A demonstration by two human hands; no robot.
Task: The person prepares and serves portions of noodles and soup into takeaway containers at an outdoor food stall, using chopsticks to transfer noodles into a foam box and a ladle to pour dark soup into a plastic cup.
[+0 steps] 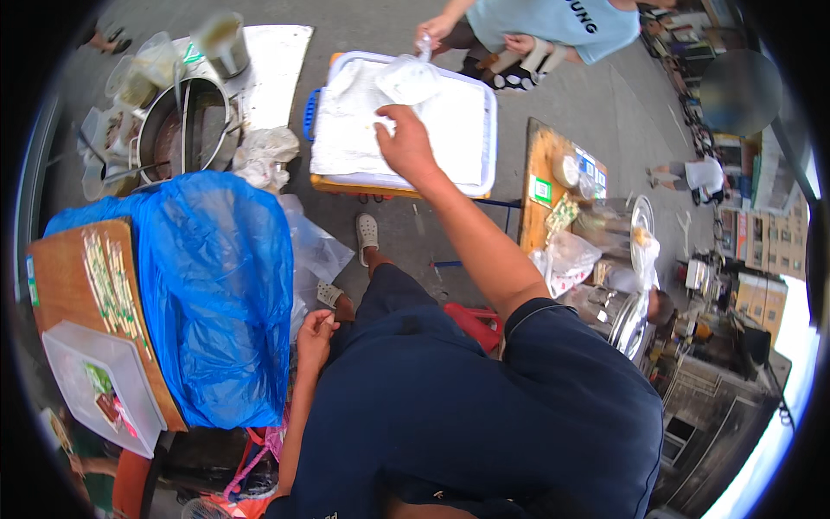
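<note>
My right hand (408, 139) reaches out over the white cloth (350, 143), which covers the lid of a plastic box (491, 146) with a blue side handle. Its thumb and fingers are apart, and nothing is in them. Just beyond my fingertips, a clear plastic bag (408, 81) with a pale, hard-to-make-out content hangs from another person's hand (436, 29). My left hand (316, 337) is low beside my thigh with its fingers curled; whether it pinches something small cannot be seen. Blue plastic sheeting (214, 298) lies just left of it.
At upper left stands a divided metal pot (186, 136) with ladles, near several plastic tubs (155, 58). Wrapped chopsticks (117, 279) and a translucent bin (97, 389) rest on a wooden board (58, 259). A wooden table (538, 156) with jars and bags stands right.
</note>
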